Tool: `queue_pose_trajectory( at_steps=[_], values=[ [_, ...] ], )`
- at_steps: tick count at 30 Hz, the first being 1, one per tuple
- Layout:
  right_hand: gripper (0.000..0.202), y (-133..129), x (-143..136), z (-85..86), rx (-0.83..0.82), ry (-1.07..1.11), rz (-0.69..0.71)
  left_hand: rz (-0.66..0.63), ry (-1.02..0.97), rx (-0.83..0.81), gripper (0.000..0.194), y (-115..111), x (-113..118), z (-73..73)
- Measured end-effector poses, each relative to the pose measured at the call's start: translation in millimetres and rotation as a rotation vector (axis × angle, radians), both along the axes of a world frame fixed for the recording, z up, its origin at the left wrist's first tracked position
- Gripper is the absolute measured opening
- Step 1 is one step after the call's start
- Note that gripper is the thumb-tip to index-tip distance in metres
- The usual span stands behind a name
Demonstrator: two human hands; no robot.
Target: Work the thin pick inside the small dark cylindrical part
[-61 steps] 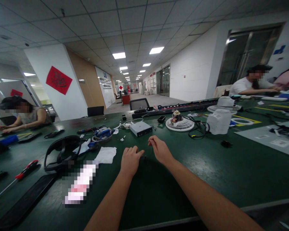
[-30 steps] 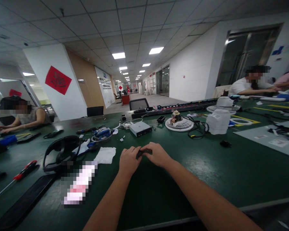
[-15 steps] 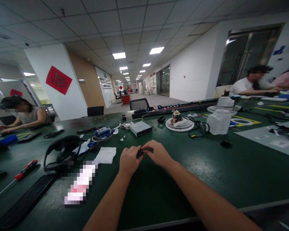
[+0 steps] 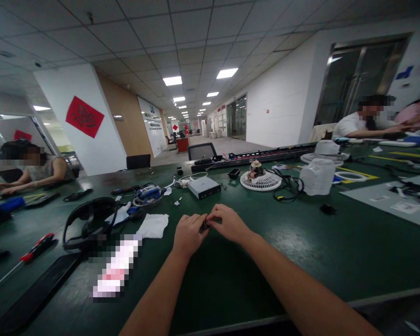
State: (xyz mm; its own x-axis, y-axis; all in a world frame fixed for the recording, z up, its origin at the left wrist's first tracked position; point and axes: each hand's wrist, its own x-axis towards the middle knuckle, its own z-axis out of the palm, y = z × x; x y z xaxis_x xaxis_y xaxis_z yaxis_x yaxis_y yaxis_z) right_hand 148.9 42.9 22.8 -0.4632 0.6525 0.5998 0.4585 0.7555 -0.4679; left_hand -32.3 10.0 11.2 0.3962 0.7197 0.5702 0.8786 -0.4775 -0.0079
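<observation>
Both hands, left hand [image 4: 188, 234] and right hand [image 4: 228, 223], are pinching a small black part [image 4: 205, 225] together over the bench [image 4: 301, 247]; it is looking light, stiff, best gripped by fingertips at its ends.

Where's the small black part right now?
In the head view, the small black part is pinched between the left hand and right hand, over the green table, just right of the white cloth.
</observation>
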Motion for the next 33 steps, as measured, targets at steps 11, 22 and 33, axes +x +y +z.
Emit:
queue_pose_trajectory(
  at_steps=[11, 22, 33],
  values=[
    [0.007, 3.7, 2.7, -0.1, -0.022, -0.049, 0.028, -0.008, 0.039, -0.024, 0.032, -1.4, 0.2, 2.6],
    [0.015, -1.7, -1.4, 1.4, -0.068, 0.027, -0.113, -0.027, 0.015, -0.033, 0.031, -0.5, -0.9, 0.6],
    [0.02, 4.3, 1.1, 6.2, -0.069, 0.437, -0.114, 0.12, -0.105, -0.012, 0.039, 1.5, 0.1, -2.2]
  ],
)
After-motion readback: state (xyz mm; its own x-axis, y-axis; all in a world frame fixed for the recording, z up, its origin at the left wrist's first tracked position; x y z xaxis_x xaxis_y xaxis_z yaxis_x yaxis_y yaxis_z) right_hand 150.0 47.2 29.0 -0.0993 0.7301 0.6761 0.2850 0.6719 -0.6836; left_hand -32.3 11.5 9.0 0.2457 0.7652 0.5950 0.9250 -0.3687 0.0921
